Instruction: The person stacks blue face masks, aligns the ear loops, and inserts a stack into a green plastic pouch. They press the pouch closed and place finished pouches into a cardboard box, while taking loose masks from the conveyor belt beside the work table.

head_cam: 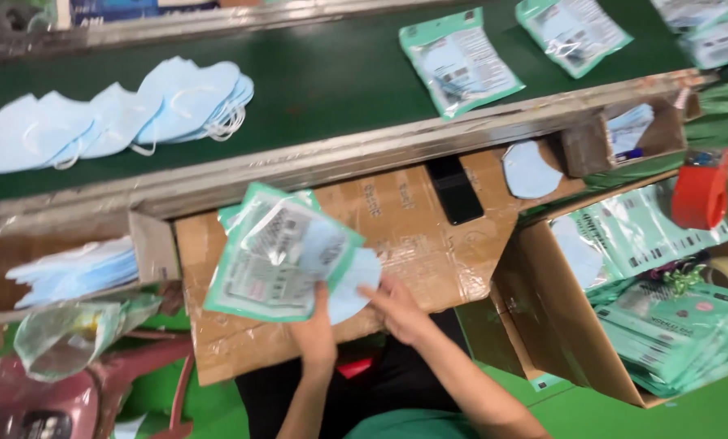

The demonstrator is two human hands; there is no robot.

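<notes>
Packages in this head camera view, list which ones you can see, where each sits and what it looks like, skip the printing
Pouch stack: in left hand, over cardboard; flat, green-edged, clear.
Mask: pale blue, at right hand, partly in top pouch.
Belt pouches: two upper right, same style.
Box pouches: piled in cardboard box, right.
Phone: on cardboard; black, screen dark.

A flat cardboard surface [429, 236] carries a black phone [455, 191] and a loose blue mask [530, 169]. Behind it, the green conveyor belt [323, 81] bears a fanned pile of blue masks [120, 114] and sealed mask packets [460, 63].
</notes>
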